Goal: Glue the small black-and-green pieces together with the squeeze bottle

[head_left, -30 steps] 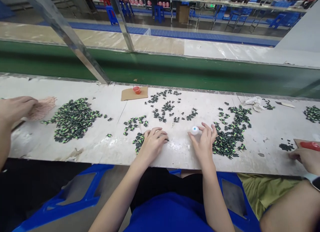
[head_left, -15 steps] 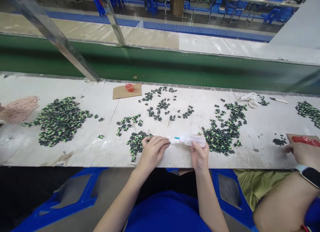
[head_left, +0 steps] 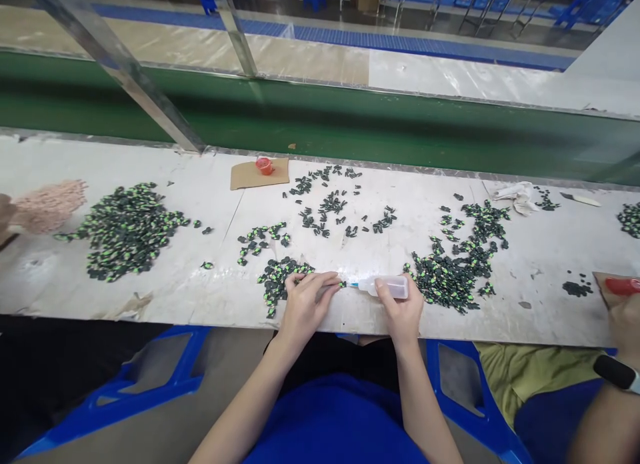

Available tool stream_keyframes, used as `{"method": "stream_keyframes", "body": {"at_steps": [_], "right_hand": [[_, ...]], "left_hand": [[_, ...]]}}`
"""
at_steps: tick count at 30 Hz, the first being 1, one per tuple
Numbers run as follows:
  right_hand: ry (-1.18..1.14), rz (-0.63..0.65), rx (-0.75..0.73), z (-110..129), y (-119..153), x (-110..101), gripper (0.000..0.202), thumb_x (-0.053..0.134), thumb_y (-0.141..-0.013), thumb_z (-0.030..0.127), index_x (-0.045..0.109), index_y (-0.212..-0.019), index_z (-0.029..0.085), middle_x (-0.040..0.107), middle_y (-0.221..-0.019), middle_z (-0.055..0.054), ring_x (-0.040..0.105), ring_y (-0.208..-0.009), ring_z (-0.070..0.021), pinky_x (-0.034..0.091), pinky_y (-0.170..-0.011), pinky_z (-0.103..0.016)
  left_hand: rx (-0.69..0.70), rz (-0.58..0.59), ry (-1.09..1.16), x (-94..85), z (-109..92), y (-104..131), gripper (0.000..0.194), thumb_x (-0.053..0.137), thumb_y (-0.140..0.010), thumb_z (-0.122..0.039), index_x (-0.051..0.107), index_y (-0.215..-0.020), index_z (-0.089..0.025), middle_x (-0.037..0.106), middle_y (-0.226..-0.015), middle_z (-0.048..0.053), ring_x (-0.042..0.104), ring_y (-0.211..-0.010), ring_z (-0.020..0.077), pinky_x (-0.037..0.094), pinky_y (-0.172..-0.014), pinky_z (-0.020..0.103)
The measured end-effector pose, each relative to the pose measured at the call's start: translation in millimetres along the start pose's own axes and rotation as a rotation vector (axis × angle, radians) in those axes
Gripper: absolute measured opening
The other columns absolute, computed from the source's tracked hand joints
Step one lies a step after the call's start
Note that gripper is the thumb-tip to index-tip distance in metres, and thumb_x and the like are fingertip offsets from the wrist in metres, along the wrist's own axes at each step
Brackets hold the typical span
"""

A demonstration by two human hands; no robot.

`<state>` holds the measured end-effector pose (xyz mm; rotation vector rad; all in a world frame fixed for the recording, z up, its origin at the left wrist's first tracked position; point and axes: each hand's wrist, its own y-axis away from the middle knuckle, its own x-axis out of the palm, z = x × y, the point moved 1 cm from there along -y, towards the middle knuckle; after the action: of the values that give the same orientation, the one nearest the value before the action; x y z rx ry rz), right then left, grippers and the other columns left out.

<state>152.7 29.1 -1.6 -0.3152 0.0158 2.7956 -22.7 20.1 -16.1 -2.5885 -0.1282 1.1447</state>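
Note:
Between the fingertips of my left hand (head_left: 311, 296) is a small black-and-green piece (head_left: 343, 284), too small to make out in detail. My right hand (head_left: 401, 307) is wrapped round a clear squeeze bottle (head_left: 399, 287) lying nearly level. Its thin blue nozzle tip points left and is at or very near the piece. Just left of my left hand lies a small pile of black-and-green pieces (head_left: 275, 281). A larger heap of such pieces (head_left: 445, 281) spreads to the right of the bottle. Small dark parts (head_left: 333, 201) are scattered farther back.
A red cup (head_left: 264, 165) stands on cardboard (head_left: 240, 177) at the back. Leftward are a big black-and-green heap (head_left: 123, 241) and pink pieces (head_left: 53, 204) beside another person's hand. Another person's arm with a watch (head_left: 614, 372) is at right. A metal post (head_left: 125, 77) slants down to the table.
The bottle's tip now meets or nearly meets the piece, which shows more at my left fingertips. The view has shifted slightly. The right-hand person's arm has moved.

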Motion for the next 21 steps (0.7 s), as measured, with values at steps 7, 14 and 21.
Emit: {"method": "stream_keyframes", "body": {"at_steps": [7,14,21], "right_hand": [[0.082,0.068,-0.013,0.5,-2.8,1.6,0.033,0.066,-0.071,0.044,0.045,-0.059,0.021,0.046,-0.051,0.005,0.042,-0.048,-0.0111,0.034,-0.047,-0.023],[0.077,0.084,-0.010,1.7,-2.4,2.1,0.034,0.065,-0.073,0.044,0.042,-0.058,0.022,0.043,-0.051,0.006,0.040,-0.048,-0.0105,0.032,-0.046,-0.023],[0.084,0.095,-0.002,-0.4,-2.5,1.7,0.035,0.064,-0.074,0.044,0.043,-0.058,0.022,0.043,-0.051,0.006,0.040,-0.049,-0.0105,0.032,-0.047,-0.023]], "left_hand": [[0.000,-0.030,-0.010,-0.3,-1.8,-0.2,0.008,0.061,-0.088,-0.021,0.062,-0.095,-0.025,0.078,-0.087,-0.002,0.071,-0.084,0.0174,0.033,-0.087,0.038],[0.010,-0.039,-0.011,-0.5,-2.1,-0.8,0.008,0.061,-0.089,-0.021,0.062,-0.095,-0.025,0.078,-0.085,-0.003,0.072,-0.082,0.0168,0.034,-0.084,0.038],[-0.013,-0.034,0.008,0.6,-0.3,0.3,0.011,0.062,-0.088,-0.021,0.062,-0.097,-0.025,0.078,-0.086,-0.002,0.071,-0.085,0.0178,0.035,-0.085,0.039]]}}
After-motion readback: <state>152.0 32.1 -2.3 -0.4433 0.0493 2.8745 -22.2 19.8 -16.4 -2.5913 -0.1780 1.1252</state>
